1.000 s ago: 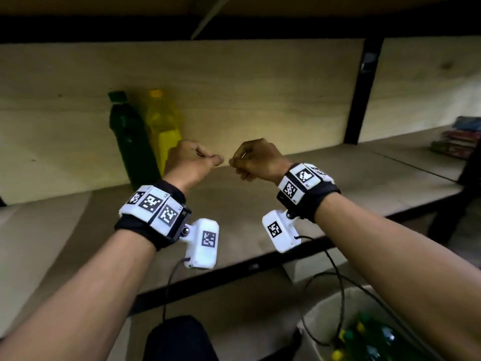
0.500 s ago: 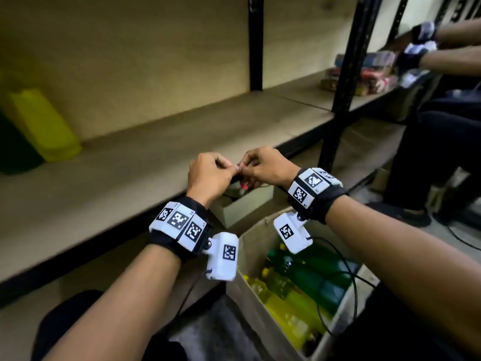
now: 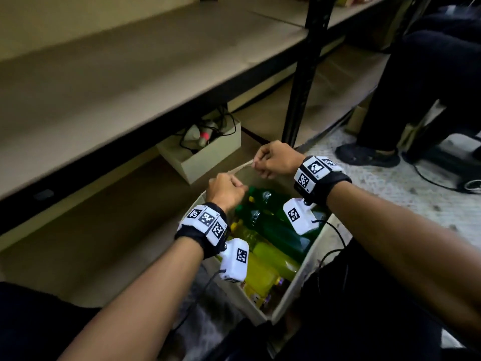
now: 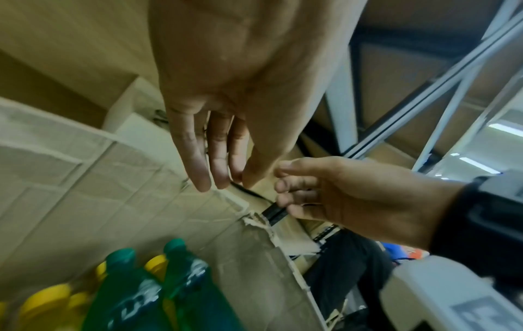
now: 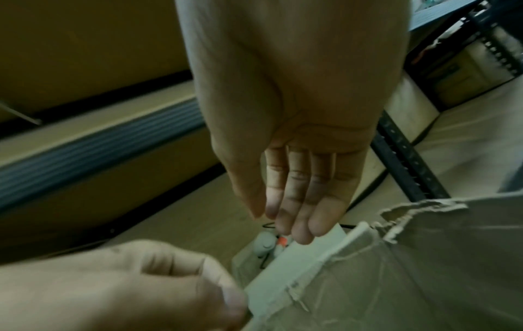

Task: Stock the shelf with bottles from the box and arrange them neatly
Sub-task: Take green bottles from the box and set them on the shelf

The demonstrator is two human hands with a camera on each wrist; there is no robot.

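An open cardboard box (image 3: 309, 259) on the floor holds several green bottles (image 3: 273, 230) and yellow bottles (image 3: 270, 256) lying on their sides. My left hand (image 3: 226, 188) hovers over the box's far end with its fingers curled and nothing in them. A little beyond and to its right, my right hand (image 3: 273, 158) is curled above the far rim, also holding nothing. The left wrist view looks past my left fingers (image 4: 203, 161) to green and yellow caps (image 4: 124, 259) below. In the right wrist view the right fingers (image 5: 291, 212) point down near the torn rim (image 5: 396, 224).
The wide shelf board (image 3: 130, 82) runs above and left of the box, and its bottles are out of view. A small carton (image 3: 208, 157) with cables sits on the lower shelf behind the box. A black upright (image 3: 304, 74) stands right of it. Another person's shoe (image 3: 369, 155) rests on the floor at right.
My view has swung from the shelf down to the box. The two hands, touching at the thumbs before, have come apart and now sit lower over the bottles.
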